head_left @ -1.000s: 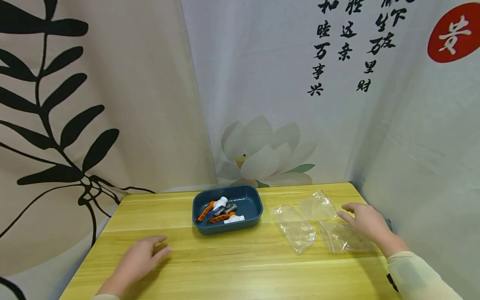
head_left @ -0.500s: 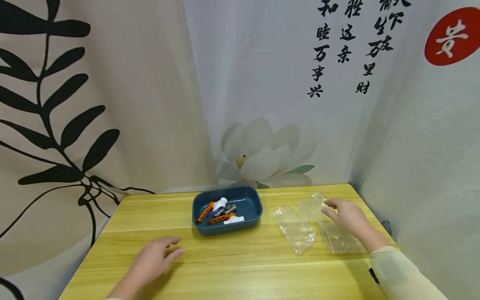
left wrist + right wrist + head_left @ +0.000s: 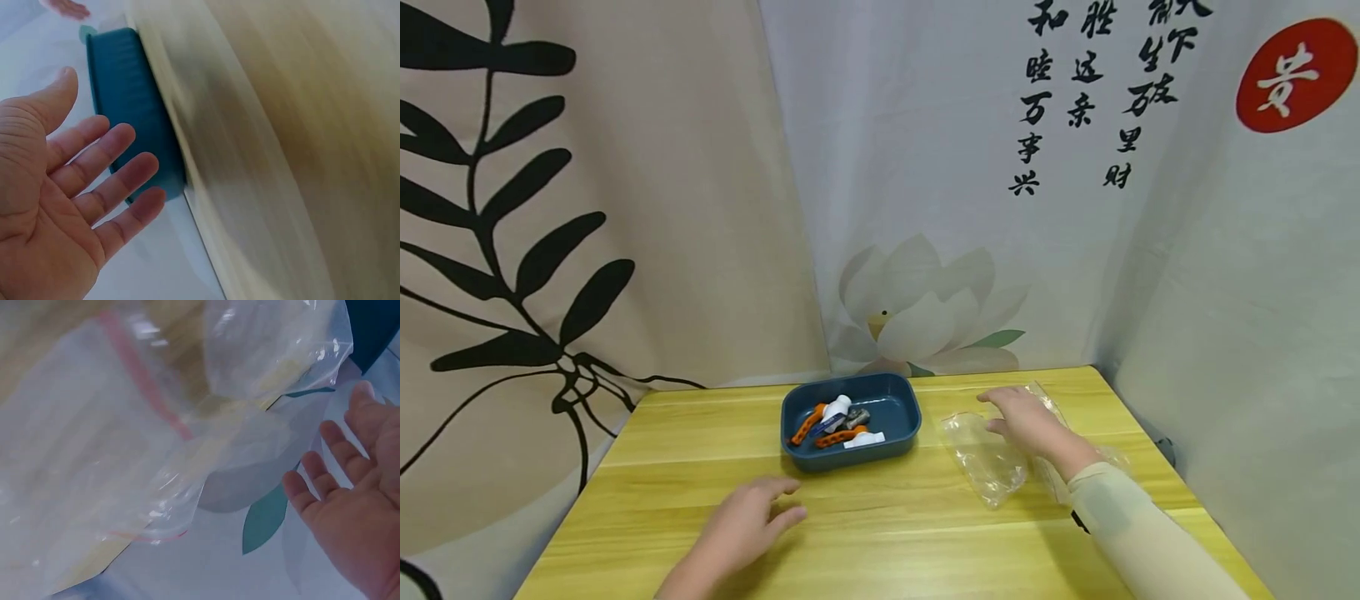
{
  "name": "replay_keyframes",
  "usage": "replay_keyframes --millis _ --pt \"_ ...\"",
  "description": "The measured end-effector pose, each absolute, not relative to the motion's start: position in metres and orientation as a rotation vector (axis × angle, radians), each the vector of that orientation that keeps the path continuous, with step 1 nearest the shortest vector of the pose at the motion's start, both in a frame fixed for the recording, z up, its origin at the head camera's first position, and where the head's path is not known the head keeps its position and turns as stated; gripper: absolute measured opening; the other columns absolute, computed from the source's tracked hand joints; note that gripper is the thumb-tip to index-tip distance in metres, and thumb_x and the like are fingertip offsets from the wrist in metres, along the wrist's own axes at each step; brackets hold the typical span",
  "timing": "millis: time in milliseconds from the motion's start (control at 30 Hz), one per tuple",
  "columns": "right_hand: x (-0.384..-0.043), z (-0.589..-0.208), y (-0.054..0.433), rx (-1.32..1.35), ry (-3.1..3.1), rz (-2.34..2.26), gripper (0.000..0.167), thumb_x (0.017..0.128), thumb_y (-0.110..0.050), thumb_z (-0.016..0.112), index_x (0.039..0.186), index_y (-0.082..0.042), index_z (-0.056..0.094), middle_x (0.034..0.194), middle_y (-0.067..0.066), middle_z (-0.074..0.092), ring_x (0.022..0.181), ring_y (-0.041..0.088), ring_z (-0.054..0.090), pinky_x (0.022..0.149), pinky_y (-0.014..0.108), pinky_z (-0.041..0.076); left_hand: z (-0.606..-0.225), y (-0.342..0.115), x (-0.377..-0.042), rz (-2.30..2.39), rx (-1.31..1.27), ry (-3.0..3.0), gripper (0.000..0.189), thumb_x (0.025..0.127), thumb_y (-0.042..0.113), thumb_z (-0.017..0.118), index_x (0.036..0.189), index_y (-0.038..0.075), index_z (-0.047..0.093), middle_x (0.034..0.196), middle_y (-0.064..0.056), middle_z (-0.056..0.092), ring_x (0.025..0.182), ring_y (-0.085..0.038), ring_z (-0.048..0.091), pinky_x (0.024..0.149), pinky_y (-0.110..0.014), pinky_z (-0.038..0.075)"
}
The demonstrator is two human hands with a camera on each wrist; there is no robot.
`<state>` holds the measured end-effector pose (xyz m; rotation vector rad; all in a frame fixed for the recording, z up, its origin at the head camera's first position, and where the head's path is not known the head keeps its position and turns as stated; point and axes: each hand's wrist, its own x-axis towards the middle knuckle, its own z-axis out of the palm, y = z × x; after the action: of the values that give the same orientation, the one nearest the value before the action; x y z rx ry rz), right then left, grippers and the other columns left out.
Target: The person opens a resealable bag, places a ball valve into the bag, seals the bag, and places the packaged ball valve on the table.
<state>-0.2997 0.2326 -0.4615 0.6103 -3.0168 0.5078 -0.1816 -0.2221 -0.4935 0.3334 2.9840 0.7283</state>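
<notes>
A dark blue tray (image 3: 850,458) sits near the back of the table, holding orange-handled pieces (image 3: 808,423) with white fittings (image 3: 837,407) and a grey metal piece (image 3: 857,418). In front of it my left hand (image 3: 741,527) hovers over the wood, fingers spread and holding nothing; the left wrist view shows its bare palm (image 3: 56,200). My right hand (image 3: 1030,423) reaches over clear plastic bags (image 3: 988,462) to the right of the tray. In the right wrist view its fingers are extended, apart from the bags (image 3: 125,456), which have red seal strips.
The wooden table (image 3: 880,542) ends at the back against a hanging cloth (image 3: 925,208) printed with a lotus and writing. Another pale cloth (image 3: 1247,333) borders the right side. Part of the bags is hidden under my right forearm.
My right hand has moved left across the bags toward the tray. My left hand has moved right, closer to the tray's front. The tray and its contents have stayed in place.
</notes>
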Motion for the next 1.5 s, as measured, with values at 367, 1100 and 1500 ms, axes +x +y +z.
replay_keyframes --millis 367,1100,1500 --pt "-0.328 -0.463 0.199 0.727 -3.164 0.542 0.044 0.104 -0.005 0.066 0.147 -0.015 0.063 0.148 0.011 0.065 0.145 0.044 0.049 0.116 0.064 0.044 -0.488 -0.206 -0.164 0.857 0.455 2.845 0.049 0.098 0.047 0.076 0.133 0.013 0.074 0.134 -0.007 0.075 0.128 -0.035 0.069 0.103 -0.060 0.056" --pt "-0.304 -0.463 0.186 1.037 -2.872 0.278 0.014 0.092 -0.017 0.084 0.085 -0.022 0.073 0.088 -0.012 0.074 0.089 0.017 0.061 0.086 0.043 0.052 -0.492 -0.177 -0.144 1.018 0.485 2.704 0.054 0.099 0.048 0.074 0.138 0.011 0.070 0.137 -0.008 0.073 0.121 -0.037 0.070 0.095 -0.056 0.059" --pt "-0.240 -0.432 0.166 1.029 -2.543 0.407 0.013 0.088 -0.012 0.086 0.094 -0.021 0.079 0.095 -0.011 0.078 0.095 0.015 0.063 0.082 0.033 0.056 -0.487 -0.167 -0.145 1.013 0.416 2.666 0.055 0.097 0.052 0.075 0.138 0.015 0.071 0.134 -0.002 0.074 0.125 -0.033 0.068 0.100 -0.060 0.056"
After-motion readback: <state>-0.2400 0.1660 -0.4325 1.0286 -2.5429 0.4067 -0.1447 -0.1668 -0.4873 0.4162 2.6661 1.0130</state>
